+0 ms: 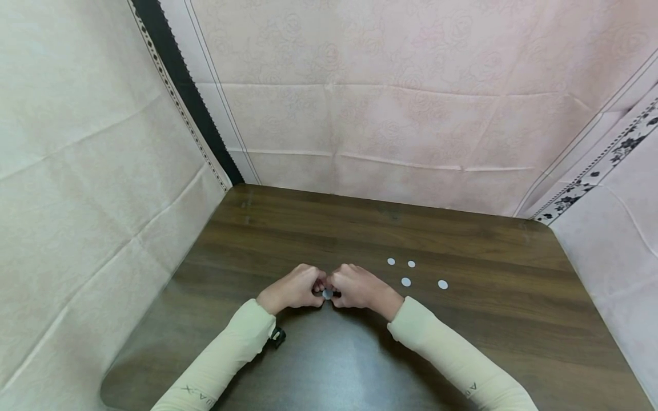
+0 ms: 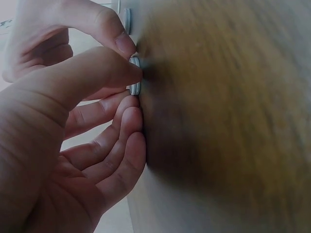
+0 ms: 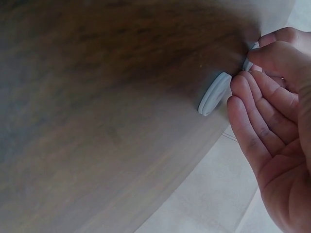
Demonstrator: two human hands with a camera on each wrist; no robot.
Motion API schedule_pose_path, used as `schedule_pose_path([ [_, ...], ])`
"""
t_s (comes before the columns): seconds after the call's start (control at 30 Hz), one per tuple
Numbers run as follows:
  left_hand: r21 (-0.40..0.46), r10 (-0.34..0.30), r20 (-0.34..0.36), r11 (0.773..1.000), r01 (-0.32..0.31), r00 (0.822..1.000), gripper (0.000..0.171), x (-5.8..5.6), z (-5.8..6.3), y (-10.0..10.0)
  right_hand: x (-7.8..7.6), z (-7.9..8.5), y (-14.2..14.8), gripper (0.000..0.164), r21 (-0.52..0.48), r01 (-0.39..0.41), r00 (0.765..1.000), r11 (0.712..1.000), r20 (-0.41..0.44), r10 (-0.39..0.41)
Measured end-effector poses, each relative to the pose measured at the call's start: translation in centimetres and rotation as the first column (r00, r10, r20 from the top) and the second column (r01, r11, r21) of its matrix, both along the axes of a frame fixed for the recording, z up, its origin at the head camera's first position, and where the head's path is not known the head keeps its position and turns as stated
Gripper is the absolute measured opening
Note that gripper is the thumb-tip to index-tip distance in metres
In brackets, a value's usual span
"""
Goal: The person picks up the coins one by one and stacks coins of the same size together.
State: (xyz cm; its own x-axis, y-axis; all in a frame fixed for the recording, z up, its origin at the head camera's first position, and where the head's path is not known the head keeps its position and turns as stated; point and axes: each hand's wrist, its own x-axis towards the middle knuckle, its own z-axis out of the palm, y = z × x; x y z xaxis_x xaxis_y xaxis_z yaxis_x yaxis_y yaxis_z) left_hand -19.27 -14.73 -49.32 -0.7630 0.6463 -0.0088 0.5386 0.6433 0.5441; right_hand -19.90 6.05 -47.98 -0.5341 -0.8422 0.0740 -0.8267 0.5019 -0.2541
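Observation:
A small round white disc (image 1: 327, 294) lies near the middle of the dark wooden table, between both hands. My left hand (image 1: 298, 287) pinches it from the left, thumb and curled fingertips at its edge. From the right, my right hand (image 1: 356, 287) grips the same disc, with the thumbs nearly meeting on the near side. In the left wrist view the disc (image 2: 135, 89) shows a layered edge, partly covered by the left thumb. Fingers hide most of it in the right wrist view, where another white disc (image 3: 215, 94) lies just beside the right fingertips.
Several white discs lie to the right of the hands, among them one nearer disc (image 1: 406, 282) and one farthest right (image 1: 442, 284). Pale patterned cloth (image 1: 390, 114) hangs behind the table (image 1: 488, 319) and along both sides. A black device sits at the left cuff (image 1: 278, 337).

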Motion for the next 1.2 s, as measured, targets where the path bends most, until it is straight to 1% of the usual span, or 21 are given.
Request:
schedule_pose_path([
  [0.13,-0.01,0.0,-0.003,1.0,0.0,1.0,0.012,-0.03,-0.03,0.0,-0.04,-0.02,0.01,0.017,-0.01,-0.001,1.0,1.0,0.013,0.001],
  [0.3,-0.025,0.0,-0.01,1.0,0.0,1.0,0.013,0.02,-0.04,0.03,-0.14,-0.15,0.04,0.016,-0.019,-0.004,1.0,1.0,0.0,0.004],
  [0.47,-0.024,-0.008,-0.012,1.0,0.008,1.0,0.013,0.11,0.13,0.13,-0.13,-0.21,-0.01,0.015,-0.013,-0.006,1.0,1.0,-0.003,0.006],
  [0.83,-0.053,-0.015,-0.029,0.998,0.014,0.999,0.013,0.17,0.11,0.25,-0.09,-0.29,-0.04,0.015,0.011,0.005,1.0,1.0,-0.006,-0.005],
  [0.97,-0.055,-0.017,-0.041,0.998,0.015,0.999,0.014,0.23,0.16,0.24,-0.1,-0.23,-0.05,0.015,0.01,0.009,1.0,1.0,0.005,-0.01],
  [1.2,-0.057,-0.009,-0.033,0.998,0.007,0.999,0.016,0.33,0.1,0.04,-0.05,-0.17,-0.05,0.015,0.01,0.01,1.0,1.0,0.011,-0.01],
])
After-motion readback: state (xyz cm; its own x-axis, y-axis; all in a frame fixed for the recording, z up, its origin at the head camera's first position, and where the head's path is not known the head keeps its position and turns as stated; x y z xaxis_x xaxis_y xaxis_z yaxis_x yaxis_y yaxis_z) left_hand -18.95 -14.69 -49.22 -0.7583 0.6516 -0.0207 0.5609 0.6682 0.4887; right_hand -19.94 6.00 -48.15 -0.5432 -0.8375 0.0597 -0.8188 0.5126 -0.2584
